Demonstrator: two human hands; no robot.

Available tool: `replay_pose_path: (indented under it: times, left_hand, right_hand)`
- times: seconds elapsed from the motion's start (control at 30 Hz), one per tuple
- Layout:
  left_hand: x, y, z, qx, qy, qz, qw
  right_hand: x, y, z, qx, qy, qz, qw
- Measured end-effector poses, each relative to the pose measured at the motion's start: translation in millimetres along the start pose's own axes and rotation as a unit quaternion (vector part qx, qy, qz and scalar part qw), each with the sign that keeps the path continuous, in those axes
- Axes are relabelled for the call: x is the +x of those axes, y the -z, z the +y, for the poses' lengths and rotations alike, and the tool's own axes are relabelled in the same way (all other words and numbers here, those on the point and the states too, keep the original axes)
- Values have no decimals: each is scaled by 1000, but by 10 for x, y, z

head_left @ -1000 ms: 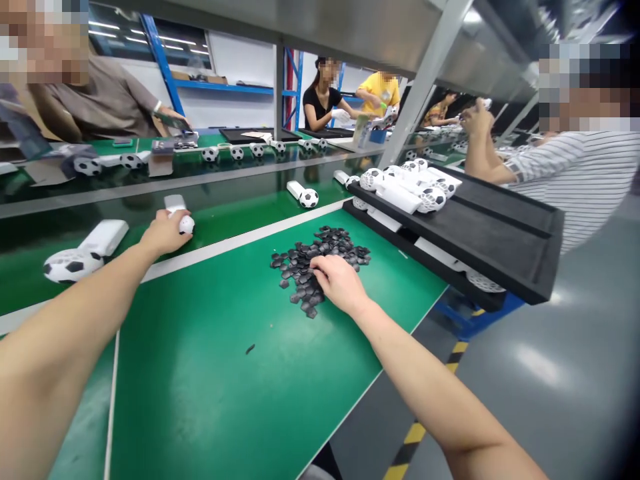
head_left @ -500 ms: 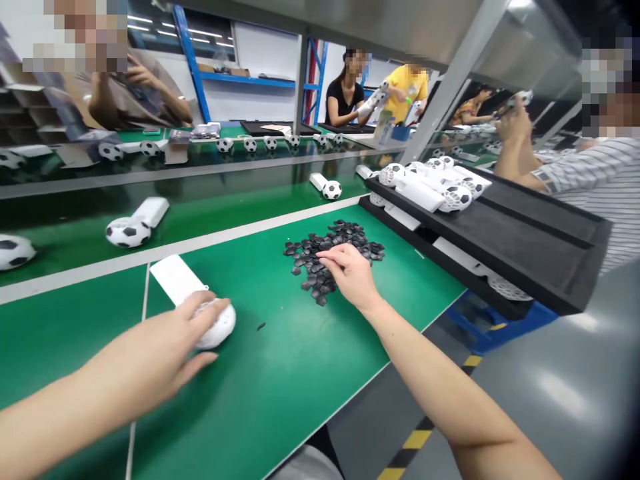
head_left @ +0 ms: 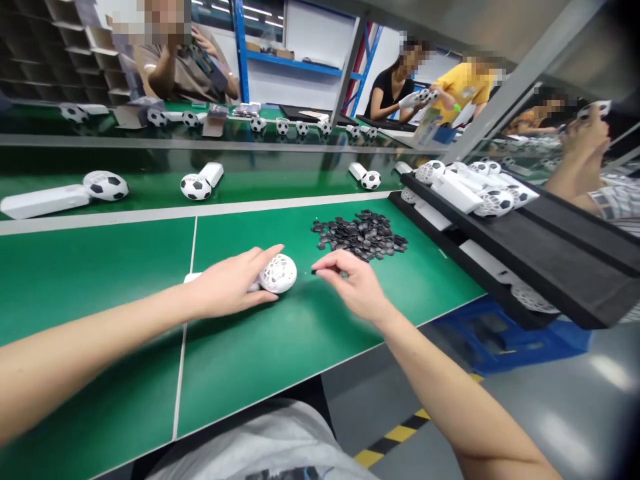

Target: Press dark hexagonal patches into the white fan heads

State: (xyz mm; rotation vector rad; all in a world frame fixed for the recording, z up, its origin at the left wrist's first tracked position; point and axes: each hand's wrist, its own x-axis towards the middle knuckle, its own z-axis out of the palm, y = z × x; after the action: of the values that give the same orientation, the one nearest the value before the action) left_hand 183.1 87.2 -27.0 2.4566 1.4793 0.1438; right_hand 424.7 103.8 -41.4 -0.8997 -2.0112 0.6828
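At the desk's (head_left: 280, 360) far right corner, an upper tray (head_left: 550, 233) carries clustered white units (head_left: 457, 192) with ball ends; a lower tray (head_left: 525, 316) beneath holds more. Black pieces (head_left: 367, 233) lie heaped near the far edge, beside the trays. Mid-desk, the left hand (head_left: 230, 283) wraps a white lattice ball (head_left: 280, 273); the right hand (head_left: 357, 283) pinches one black chip (head_left: 313, 271). Beyond the far edge runs a green belt (head_left: 280, 173), with blue shelving (head_left: 295, 65) behind.

We've got a light grey top (head_left: 265, 440) here, softly creased, dark print (head_left: 283, 473) with a streak of blue, then bare forearms (head_left: 440, 387), left hand (head_left: 233, 283) and right hand (head_left: 357, 283) both ungloved!
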Motion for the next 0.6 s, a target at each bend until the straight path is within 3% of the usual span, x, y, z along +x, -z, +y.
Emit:
replay_pose_path:
  times: [0.13,0.27,0.43,0.6]
  left_hand:
    - [-21,-74,127,-61,16,6,998]
    - [-4,-75,137,-76,29,24,996]
    - [-17,-81,138,-93,21,29,995]
    - [-5,-93,122,-100,11,42,994]
  right_hand:
    - [-6,-160,-155,-16,93,-47,994]
    - [16,-298,-194,-64,130,-56,988]
    - [-4,-412,-157,-115,112,-38,986]
    - [-12,-448,-105,-97,88,2,991]
